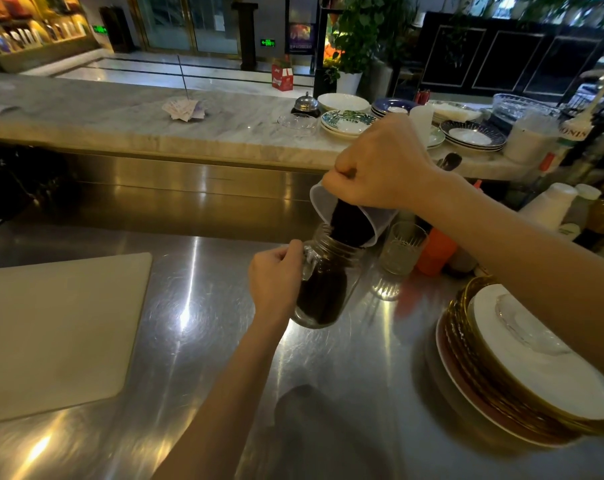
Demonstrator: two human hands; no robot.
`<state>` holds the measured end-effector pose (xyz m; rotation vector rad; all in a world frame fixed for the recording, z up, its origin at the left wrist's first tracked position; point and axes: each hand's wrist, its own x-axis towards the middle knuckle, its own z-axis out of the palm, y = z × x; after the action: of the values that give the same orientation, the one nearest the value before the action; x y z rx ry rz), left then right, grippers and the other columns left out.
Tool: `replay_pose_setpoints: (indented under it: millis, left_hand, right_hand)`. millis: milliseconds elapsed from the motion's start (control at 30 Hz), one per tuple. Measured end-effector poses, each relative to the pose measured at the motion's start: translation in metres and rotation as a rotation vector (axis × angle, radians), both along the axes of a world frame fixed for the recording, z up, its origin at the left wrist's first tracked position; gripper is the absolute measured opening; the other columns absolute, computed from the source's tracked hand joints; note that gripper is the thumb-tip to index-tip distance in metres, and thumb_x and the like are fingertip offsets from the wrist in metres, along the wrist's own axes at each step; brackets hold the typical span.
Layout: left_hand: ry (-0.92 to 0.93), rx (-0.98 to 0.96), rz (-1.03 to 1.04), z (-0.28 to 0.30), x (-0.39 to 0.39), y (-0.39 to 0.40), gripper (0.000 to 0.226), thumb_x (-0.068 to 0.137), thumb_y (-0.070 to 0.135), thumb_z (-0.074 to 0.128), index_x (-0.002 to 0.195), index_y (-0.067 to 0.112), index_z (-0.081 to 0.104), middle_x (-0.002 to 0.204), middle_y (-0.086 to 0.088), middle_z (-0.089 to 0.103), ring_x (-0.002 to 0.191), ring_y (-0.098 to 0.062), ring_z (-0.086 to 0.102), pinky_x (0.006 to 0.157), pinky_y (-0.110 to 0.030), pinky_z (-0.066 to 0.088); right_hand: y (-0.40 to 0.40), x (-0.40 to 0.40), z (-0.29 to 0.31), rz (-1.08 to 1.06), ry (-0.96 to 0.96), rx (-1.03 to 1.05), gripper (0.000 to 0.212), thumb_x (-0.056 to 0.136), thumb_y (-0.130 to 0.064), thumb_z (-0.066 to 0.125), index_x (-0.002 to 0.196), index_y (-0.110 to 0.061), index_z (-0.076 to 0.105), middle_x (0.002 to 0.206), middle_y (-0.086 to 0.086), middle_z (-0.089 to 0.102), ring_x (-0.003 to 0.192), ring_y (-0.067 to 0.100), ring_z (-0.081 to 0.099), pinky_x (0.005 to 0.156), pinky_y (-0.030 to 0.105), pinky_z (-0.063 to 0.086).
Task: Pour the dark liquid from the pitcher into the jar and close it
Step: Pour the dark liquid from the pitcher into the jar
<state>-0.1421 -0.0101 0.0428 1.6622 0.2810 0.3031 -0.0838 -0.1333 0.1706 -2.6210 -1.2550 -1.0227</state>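
A clear glass jar (324,289) with a threaded neck and a side handle stands on the steel counter, more than half full of dark liquid. My left hand (276,275) grips its handle. Above it, my right hand (380,164) holds a translucent white pitcher (349,216), tipped steeply so its lip rests over the jar's mouth. Dark liquid lies along the pitcher's lower side and runs into the jar. No lid is in view.
A ribbed drinking glass (401,249) and an orange cup (435,252) stand just right of the jar. A stack of plates (522,375) sits at the right front, a pale cutting board (51,334) at the left. Bowls and dishes (345,121) line the marble ledge behind.
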Motion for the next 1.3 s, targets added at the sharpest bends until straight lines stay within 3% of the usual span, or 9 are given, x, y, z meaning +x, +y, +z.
replay_pose_setpoints:
  millis: [1300]
  left_hand:
    - [0.027, -0.073, -0.015, -0.0016, -0.0006, -0.0017, 0.052, 0.084, 0.015, 0.051, 0.036, 0.02, 0.034, 0.025, 0.009, 0.028, 0.039, -0.007, 0.025, 0.047, -0.022, 0.026]
  right_hand:
    - [0.0006, -0.0057, -0.0028, 0.038, -0.045, -0.038, 0.042, 0.075, -0.019, 0.043, 0.032, -0.016, 0.045, 0.034, -0.006, 0.02, 0.034, 0.011, 0.017, 0.049, 0.013, 0.007]
